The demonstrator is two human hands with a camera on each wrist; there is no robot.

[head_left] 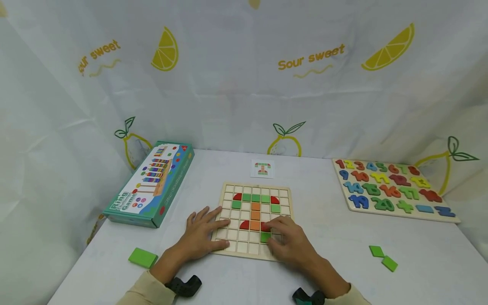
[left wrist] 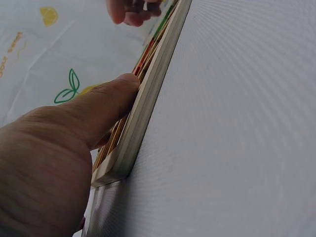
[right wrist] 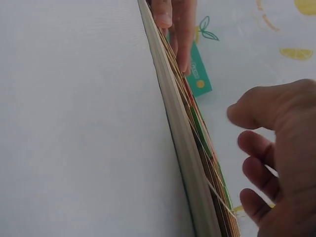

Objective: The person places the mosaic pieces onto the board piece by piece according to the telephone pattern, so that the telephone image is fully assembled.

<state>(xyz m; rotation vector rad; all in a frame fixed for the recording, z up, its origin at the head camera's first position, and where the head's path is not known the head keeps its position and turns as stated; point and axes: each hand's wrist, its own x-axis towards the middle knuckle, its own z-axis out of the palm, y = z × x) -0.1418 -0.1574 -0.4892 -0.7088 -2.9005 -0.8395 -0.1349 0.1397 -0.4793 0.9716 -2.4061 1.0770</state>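
A wooden grid board (head_left: 242,247) lies on the table, with red quarter-round, green square and orange square tiles in its cells. Spread over its left side, my left hand (head_left: 199,237) rests on the board; the thumb presses near the front edge in the left wrist view. My right hand (head_left: 292,244) is over the board's right side, by a red quarter-round tile (head_left: 264,227) and a green tile (head_left: 264,237). In the right wrist view its fingers (right wrist: 257,170) are loosely bent, apart from the board, with nothing visible between them and the thumb.
Behind the board lies a small pattern card (head_left: 262,169). A green game box (head_left: 152,186) and a green block (head_left: 142,257) are at the left. To the right are a number puzzle board (head_left: 396,190) and two loose green tiles (head_left: 389,263).
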